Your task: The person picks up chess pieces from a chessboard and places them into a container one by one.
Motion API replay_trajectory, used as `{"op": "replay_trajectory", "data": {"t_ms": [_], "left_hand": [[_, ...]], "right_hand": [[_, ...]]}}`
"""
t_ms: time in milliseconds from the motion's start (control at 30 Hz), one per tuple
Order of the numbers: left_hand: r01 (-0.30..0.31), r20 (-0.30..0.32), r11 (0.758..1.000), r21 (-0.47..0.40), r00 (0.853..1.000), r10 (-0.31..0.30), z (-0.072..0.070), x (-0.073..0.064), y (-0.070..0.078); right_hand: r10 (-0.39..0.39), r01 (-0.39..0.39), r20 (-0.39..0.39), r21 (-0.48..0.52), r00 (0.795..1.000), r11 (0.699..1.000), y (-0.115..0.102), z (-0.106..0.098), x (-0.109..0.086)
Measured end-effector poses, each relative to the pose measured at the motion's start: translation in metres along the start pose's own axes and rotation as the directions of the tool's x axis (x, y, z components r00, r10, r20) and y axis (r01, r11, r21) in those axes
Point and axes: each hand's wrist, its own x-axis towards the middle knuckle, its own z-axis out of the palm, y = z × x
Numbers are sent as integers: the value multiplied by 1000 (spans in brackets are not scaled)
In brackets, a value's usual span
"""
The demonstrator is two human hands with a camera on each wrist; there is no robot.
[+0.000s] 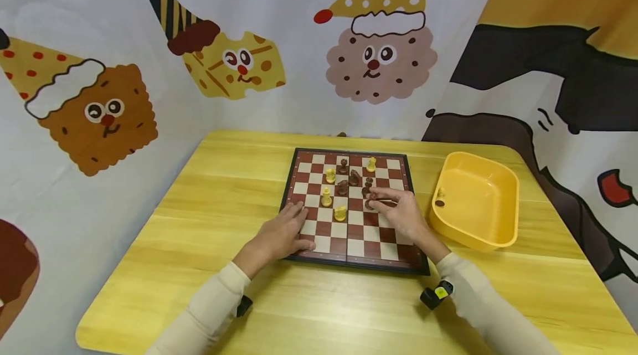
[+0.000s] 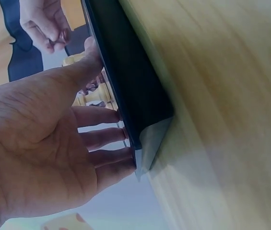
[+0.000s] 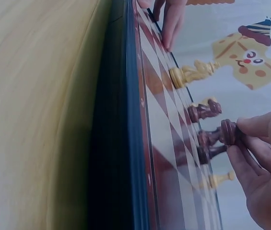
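Observation:
A magnetic-looking folding chessboard [image 1: 364,247] lies on the table with several dark brown and cream-yellow pieces standing on it. My right hand [image 1: 405,215] pinches a dark brown chess piece [image 3: 229,132] by thumb and fingertips over the board's right half; the fingers hide its top, so its kind is unclear. Close by stand other brown pieces, among them a brown knight [image 1: 354,178]. My left hand [image 1: 279,233] rests on the board's left edge with fingers spread and fairly straight. Nearest to it are a yellow piece [image 1: 326,197] and a yellow knight [image 1: 340,213].
Right of the board stands a yellow plastic tub [image 1: 510,216] with a yellow piece [image 1: 441,193] and a dark one [image 1: 440,203] at its left side. The wooden table [image 1: 199,222] meets a cartoon-printed cloth [image 1: 299,111] behind and at the sides.

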Motion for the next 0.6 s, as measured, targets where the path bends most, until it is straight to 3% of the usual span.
{"op": "replay_trajectory", "data": {"t_ms": [200,433,600], "left_hand": [[2,-15,1000,4,1000,-2,-1,-2,-2],[-3,-4,1000,17,1000,3,-2,-1,-1],[7,3,1000,16,1000,-7,-1,0,1]], "right_hand": [[-47,47,-62,-5,997,999,29,-6,-6],[-11,17,-111,54,994,998,11,-29,-16],[19,-13,-142,42,990,999,-1,-53,-20]]}}
